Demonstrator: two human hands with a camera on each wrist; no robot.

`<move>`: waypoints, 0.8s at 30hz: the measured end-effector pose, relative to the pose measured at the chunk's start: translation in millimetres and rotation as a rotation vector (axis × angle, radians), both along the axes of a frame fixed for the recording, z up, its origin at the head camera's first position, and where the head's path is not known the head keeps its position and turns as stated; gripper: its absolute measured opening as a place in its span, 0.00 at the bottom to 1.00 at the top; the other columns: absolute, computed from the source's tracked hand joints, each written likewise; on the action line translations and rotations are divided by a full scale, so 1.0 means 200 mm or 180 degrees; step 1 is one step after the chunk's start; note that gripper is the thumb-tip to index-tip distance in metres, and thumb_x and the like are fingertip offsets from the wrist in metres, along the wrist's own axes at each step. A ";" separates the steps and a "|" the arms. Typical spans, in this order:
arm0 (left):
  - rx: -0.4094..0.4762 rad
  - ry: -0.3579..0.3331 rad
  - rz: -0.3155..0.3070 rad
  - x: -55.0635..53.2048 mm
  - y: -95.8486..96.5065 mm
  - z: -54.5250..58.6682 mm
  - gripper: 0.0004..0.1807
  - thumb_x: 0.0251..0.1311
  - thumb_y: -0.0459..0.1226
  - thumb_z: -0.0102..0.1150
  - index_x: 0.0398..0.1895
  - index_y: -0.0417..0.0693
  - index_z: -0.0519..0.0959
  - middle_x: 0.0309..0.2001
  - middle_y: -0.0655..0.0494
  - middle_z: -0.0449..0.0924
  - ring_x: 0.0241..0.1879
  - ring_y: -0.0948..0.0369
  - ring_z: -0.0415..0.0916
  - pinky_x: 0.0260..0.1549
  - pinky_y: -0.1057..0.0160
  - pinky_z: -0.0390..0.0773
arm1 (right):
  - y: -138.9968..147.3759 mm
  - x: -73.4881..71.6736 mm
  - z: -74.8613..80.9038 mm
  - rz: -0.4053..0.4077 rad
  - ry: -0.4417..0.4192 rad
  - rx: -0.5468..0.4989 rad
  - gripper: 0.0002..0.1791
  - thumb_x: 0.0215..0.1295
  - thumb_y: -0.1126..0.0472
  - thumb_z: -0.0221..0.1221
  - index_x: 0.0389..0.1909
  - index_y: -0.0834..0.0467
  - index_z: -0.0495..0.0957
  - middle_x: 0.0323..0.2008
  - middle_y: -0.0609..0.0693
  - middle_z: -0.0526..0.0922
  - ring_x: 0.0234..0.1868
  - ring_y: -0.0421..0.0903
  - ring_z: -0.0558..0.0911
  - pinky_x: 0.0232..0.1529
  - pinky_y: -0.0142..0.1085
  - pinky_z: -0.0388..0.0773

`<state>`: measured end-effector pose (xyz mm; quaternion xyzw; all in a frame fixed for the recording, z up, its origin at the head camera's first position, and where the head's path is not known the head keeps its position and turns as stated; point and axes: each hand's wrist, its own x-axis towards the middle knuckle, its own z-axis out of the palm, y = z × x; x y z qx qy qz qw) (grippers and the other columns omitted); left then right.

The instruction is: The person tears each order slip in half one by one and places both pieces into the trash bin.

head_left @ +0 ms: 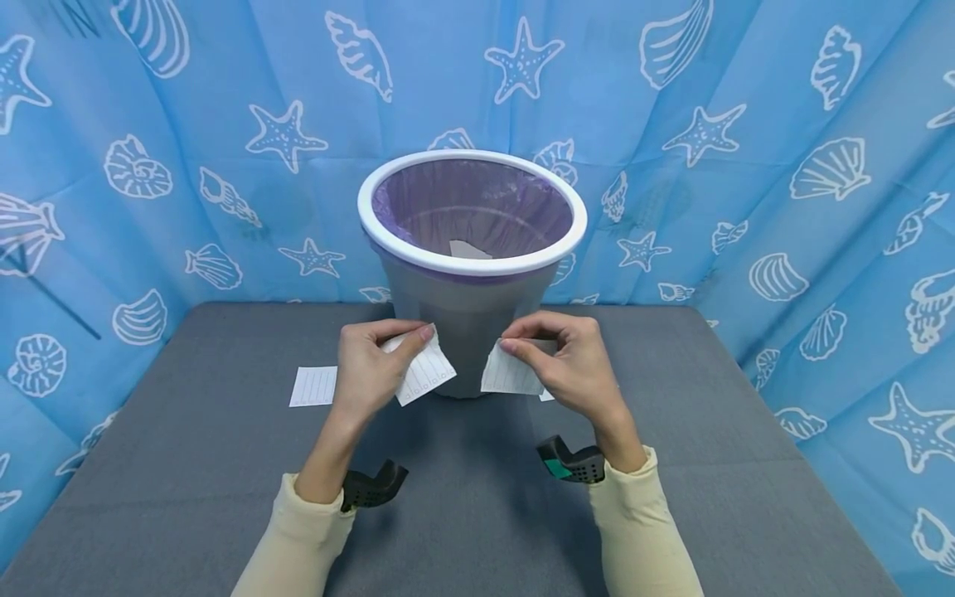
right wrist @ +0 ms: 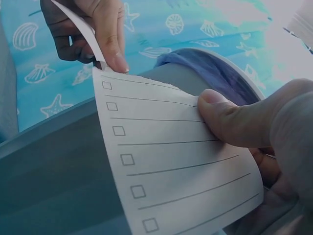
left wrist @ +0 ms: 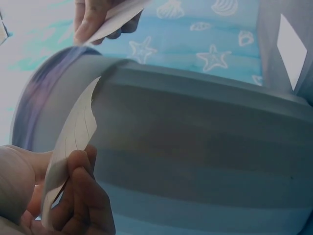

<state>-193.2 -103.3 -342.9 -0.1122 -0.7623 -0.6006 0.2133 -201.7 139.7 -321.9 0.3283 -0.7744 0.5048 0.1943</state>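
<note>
My left hand (head_left: pixel 376 365) pinches one piece of lined paper (head_left: pixel 427 375) between thumb and fingers. A second lined piece (head_left: pixel 511 373) is pinched by my right hand (head_left: pixel 578 365). The two pieces are apart, and their facing edges look torn. In the right wrist view, a column of small checkboxes runs down one side of the right piece (right wrist: pixel 161 152). Both hands are in front of a grey trash can (head_left: pixel 462 303) with a white rim and a purple liner (head_left: pixel 477 199). A white scrap (head_left: pixel 468 249) shows inside the can.
A lined sheet (head_left: pixel 313 386) lies on the grey table (head_left: pixel 224 464) left of my left hand. Part of another white paper (head_left: pixel 547 395) shows beneath my right hand. A blue curtain (head_left: pixel 313 207) with shell and starfish prints stands behind and at the sides.
</note>
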 end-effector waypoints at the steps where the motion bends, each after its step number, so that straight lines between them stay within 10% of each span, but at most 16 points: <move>1: -0.0017 -0.0006 -0.0009 0.00 0.00 0.00 0.07 0.60 0.32 0.71 0.38 0.35 0.89 0.34 0.43 0.88 0.21 0.60 0.78 0.19 0.68 0.75 | 0.00 0.00 0.00 -0.0003 -0.0005 0.0008 0.05 0.59 0.73 0.70 0.33 0.62 0.87 0.30 0.48 0.87 0.28 0.43 0.83 0.33 0.32 0.80; 24: 0.0000 0.0017 -0.0368 0.07 0.03 0.07 0.07 0.60 0.33 0.72 0.38 0.39 0.90 0.36 0.47 0.88 0.24 0.58 0.80 0.23 0.67 0.76 | 0.00 0.02 0.02 0.0022 -0.0093 -0.0060 0.04 0.60 0.73 0.70 0.32 0.62 0.87 0.30 0.49 0.87 0.29 0.43 0.84 0.33 0.32 0.80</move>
